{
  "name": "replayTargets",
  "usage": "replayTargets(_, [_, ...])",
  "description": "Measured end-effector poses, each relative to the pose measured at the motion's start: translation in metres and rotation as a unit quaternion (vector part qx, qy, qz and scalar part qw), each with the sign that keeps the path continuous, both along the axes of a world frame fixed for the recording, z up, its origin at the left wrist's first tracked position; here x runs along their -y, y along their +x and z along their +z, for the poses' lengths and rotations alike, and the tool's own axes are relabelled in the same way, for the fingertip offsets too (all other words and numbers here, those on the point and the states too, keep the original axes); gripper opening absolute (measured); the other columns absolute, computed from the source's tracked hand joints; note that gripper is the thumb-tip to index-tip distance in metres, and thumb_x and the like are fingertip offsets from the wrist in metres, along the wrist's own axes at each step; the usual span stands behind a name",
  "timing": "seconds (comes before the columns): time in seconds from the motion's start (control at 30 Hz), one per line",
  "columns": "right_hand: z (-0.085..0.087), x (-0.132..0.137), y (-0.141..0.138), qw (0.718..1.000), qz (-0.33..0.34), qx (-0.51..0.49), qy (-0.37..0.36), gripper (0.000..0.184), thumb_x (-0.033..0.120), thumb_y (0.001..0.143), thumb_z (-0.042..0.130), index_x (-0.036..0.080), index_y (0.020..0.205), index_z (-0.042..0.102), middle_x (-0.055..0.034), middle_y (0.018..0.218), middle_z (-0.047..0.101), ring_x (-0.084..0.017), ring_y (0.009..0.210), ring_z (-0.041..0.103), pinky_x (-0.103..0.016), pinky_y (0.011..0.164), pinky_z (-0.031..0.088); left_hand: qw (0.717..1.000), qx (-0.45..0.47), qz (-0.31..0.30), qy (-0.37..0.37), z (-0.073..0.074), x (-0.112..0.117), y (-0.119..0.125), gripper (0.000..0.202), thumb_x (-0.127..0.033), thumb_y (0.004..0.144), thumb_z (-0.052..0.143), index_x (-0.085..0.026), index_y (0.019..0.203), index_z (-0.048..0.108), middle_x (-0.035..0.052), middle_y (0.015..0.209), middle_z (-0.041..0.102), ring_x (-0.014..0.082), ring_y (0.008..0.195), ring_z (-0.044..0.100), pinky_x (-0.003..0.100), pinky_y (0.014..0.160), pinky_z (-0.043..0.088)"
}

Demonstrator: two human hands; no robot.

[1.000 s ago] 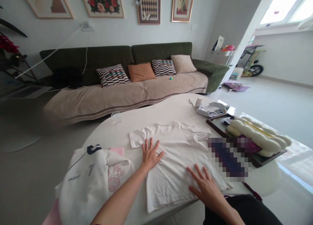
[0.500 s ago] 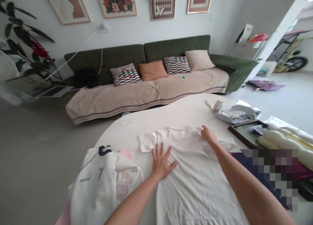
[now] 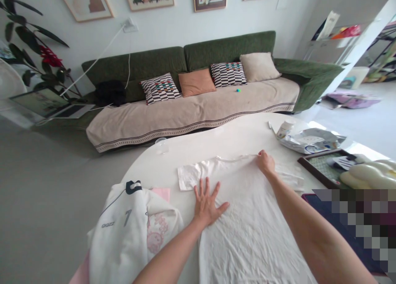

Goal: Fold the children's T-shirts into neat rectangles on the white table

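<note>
A white T-shirt (image 3: 250, 218) lies spread flat on the round white table (image 3: 216, 139). My left hand (image 3: 208, 202) rests flat on the shirt near its left sleeve, fingers spread. My right hand (image 3: 265, 162) reaches to the far side of the shirt, by the collar at the right shoulder, and its fingers are closed in a pinch on the fabric there.
A pile of white and pink clothes (image 3: 133, 230) sits at the table's left edge. A dark tray (image 3: 318, 166) with pale rolled items (image 3: 368, 174) stands right, with crumpled packaging (image 3: 309, 140) behind it. A green sofa (image 3: 198, 86) with cushions lies beyond.
My right hand went from lying flat on the shirt's near hem to the far collar area and closed on the fabric. The left hand stayed flat. The view shifted right and down.
</note>
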State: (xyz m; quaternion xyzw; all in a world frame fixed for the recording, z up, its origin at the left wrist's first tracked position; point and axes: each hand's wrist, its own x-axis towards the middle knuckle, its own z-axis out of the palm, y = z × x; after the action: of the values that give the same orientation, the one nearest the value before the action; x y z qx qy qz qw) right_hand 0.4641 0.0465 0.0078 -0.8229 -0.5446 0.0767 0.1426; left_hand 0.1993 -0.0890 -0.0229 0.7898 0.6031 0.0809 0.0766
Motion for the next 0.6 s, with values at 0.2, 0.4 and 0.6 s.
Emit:
replayTargets(0.2, [-0.006, 0.046, -0.065, 0.992, 0.116, 0.018, 0.043, 0.049, 0.025, 0.091, 0.033, 0.010, 0.137, 0.025, -0.0181, 0.132, 0.039, -0.024, 0.121, 0.037, -0.036, 0.095, 0.033, 1.000, 0.001, 0.001, 0.012, -0.003, 0.000, 0.001, 0.076, -0.073, 0.072, 0.032, -0.037, 0.138, 0.018, 0.0035, 0.148, 0.008, 0.0350, 0.133, 0.001, 0.056, 0.104, 0.005])
replayTargets(0.4, [-0.047, 0.112, -0.114, 0.974, 0.205, 0.094, 0.009, 0.052, 0.053, 0.087, 0.029, 0.038, 0.136, 0.024, -0.0014, 0.147, 0.017, -0.036, 0.132, 0.005, -0.059, 0.097, 0.020, 1.000, 0.006, 0.001, 0.026, -0.002, 0.002, 0.001, 0.074, -0.072, 0.073, 0.031, -0.037, 0.138, 0.020, 0.0026, 0.148, 0.013, 0.0340, 0.133, 0.003, 0.055, 0.104, 0.008])
replayTargets(0.6, [-0.049, 0.114, -0.112, 0.971, 0.190, 0.141, -0.016, 0.053, 0.054, 0.088, 0.024, 0.038, 0.138, 0.014, 0.0005, 0.148, 0.011, -0.035, 0.132, 0.001, -0.057, 0.098, 0.016, 0.999, 0.004, 0.005, 0.031, 0.001, 0.004, 0.001, 0.073, -0.071, 0.074, 0.031, -0.037, 0.137, 0.022, 0.0019, 0.147, 0.017, 0.0332, 0.134, 0.004, 0.054, 0.104, 0.008])
